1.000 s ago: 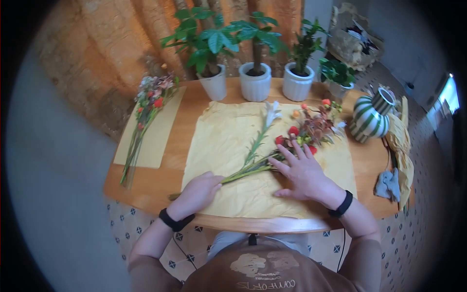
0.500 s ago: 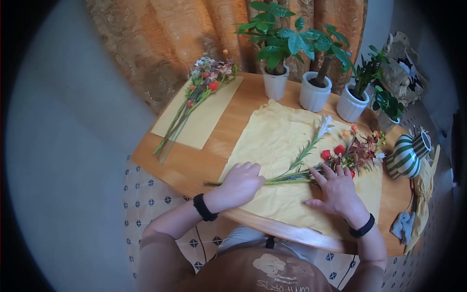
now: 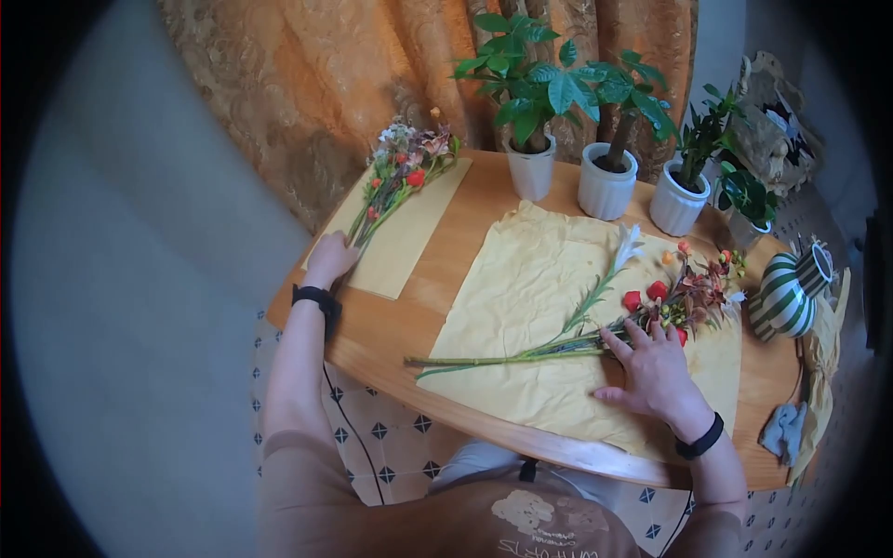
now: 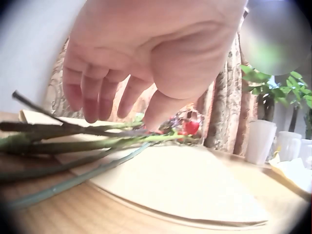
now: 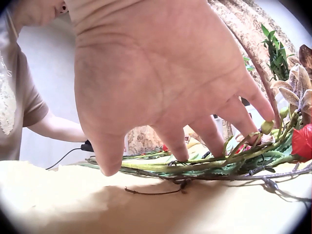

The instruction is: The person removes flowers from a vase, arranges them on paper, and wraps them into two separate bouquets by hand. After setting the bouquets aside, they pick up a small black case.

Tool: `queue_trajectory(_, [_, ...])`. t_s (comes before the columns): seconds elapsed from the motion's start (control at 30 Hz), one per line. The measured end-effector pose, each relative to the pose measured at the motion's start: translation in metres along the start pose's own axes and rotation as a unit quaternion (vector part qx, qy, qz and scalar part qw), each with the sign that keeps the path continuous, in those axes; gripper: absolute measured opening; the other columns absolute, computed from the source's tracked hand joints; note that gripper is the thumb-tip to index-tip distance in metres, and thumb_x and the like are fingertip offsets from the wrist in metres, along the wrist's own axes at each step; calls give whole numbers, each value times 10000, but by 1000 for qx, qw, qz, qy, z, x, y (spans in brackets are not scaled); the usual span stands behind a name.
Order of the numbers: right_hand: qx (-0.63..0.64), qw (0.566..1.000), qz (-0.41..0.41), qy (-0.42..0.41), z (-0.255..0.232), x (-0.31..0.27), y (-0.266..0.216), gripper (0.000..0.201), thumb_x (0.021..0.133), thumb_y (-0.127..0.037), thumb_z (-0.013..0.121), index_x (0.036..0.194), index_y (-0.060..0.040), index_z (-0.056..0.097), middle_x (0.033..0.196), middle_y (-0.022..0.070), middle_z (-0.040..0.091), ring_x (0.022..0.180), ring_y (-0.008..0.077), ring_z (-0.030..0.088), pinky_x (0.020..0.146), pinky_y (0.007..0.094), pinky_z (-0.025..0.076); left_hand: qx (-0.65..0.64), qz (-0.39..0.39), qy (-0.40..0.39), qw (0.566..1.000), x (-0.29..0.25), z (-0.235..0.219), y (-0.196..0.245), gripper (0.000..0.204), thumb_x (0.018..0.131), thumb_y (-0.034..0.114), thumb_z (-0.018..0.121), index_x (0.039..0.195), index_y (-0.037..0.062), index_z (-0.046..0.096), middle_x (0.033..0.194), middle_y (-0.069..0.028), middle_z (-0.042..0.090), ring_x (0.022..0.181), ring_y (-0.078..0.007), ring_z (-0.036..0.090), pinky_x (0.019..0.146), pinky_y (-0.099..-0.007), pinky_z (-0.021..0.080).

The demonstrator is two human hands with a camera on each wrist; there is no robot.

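Note:
At the table's left end, my left hand (image 3: 332,260) is over the stems (image 4: 92,145) of a bunch of mixed flowers (image 3: 409,177) that lies on flat cream paper (image 3: 423,223). Its fingers hang loosely extended above the stems, thumb close to them. My right hand (image 3: 657,377) spreads its straight fingers over a second bunch of flowers (image 3: 702,293), fingertips at the stems (image 5: 195,168) just below the red blooms (image 3: 658,290). This bunch, with a white flower spike (image 3: 626,249) alongside, lies on crumpled yellow paper (image 3: 502,288). Its stem ends point left.
Potted plants in white pots (image 3: 607,186) line the back edge of the wooden table (image 3: 446,237). A green-and-white striped vase (image 3: 786,296) stands at the right, beside wrapped yellow paper (image 3: 823,339) and a grey cloth (image 3: 784,432). A patterned curtain (image 3: 307,84) hangs behind.
My left hand has let go of the right bunch's stems and moved left to the other bunch. The right hand stays on its bunch. The head view has turned left.

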State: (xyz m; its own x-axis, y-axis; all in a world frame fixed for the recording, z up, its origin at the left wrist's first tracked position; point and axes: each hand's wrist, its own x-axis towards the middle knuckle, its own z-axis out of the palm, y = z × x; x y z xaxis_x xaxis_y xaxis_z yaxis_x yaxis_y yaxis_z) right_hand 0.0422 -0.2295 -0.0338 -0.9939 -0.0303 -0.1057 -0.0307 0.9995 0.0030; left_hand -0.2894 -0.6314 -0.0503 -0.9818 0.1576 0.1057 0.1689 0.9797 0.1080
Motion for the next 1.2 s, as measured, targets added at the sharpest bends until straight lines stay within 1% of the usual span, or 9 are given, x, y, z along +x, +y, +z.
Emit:
queue_trajectory(0.4, [-7,1000,-3,6,3,-2,1,822,729,-576,679,1415,-206,419,1390,201,447,1253,460,419,1081,543,281,26,-45,100,994,9,1,-5,159,836,67,510,930,18,629,1030,-213,632,971,-372,621,838,-461,494])
queue_trajectory(0.5, [-7,1000,-4,12,2,-2,0,837,713,-561,699,1414,-197,423,1381,198,453,1246,457,424,1074,542,290,109,26,242,964,-3,0,-1,137,843,76,507,894,32,626,985,-210,651,943,-375,623,814,-461,493])
queue_trajectory(0.6, [-7,1000,-5,23,4,-3,1,852,694,-548,721,1409,-186,432,1370,197,459,1236,455,430,1066,541,301,127,48,227,965,2,5,-6,157,849,92,516,918,26,641,966,-201,660,899,-369,623,788,-440,490])
queue_trajectory(0.67, [-9,1000,-7,28,5,-3,1,853,693,-544,723,1409,-186,431,1370,197,458,1234,454,432,1065,539,302,-41,-13,188,981,17,22,-20,121,872,103,548,914,55,651,784,-124,640,763,-280,599,719,-388,470])
queue_trajectory(0.77, [-6,1000,0,5,5,-3,3,829,726,-550,694,1425,-210,404,1400,194,440,1262,457,414,1084,548,275,-264,-70,89,958,27,33,-33,130,881,129,564,896,53,669,777,-74,638,739,-168,572,694,-314,456])
queue_trajectory(0.87, [-6,1000,-3,3,4,-3,3,830,727,-546,694,1427,-209,401,1403,191,437,1266,456,411,1085,548,275,-382,-31,95,919,29,40,-35,148,884,164,582,863,43,665,724,-33,605,693,-105,521,658,-273,438])
queue_trajectory(1.0, [-9,1000,-1,1,3,-2,1,831,728,-540,694,1429,-208,398,1401,186,438,1266,453,412,1086,548,276,-250,-4,66,966,12,35,-28,139,858,163,607,862,37,665,721,-32,604,696,-116,535,660,-281,443])
queue_trajectory(1.1, [-7,1000,-1,15,5,-3,2,841,705,-531,715,1417,-197,417,1387,191,446,1252,456,419,1074,545,290,-205,56,-26,977,6,38,-31,207,797,232,665,864,36,670,798,-148,662,754,-253,637,717,-352,494])
queue_trajectory(1.2, [-2,1000,-6,29,7,-4,3,851,683,-525,735,1404,-186,436,1375,198,452,1238,460,427,1063,542,303,-117,-4,-34,993,3,29,-24,238,790,259,657,867,35,676,844,-180,673,805,-314,649,745,-392,500])
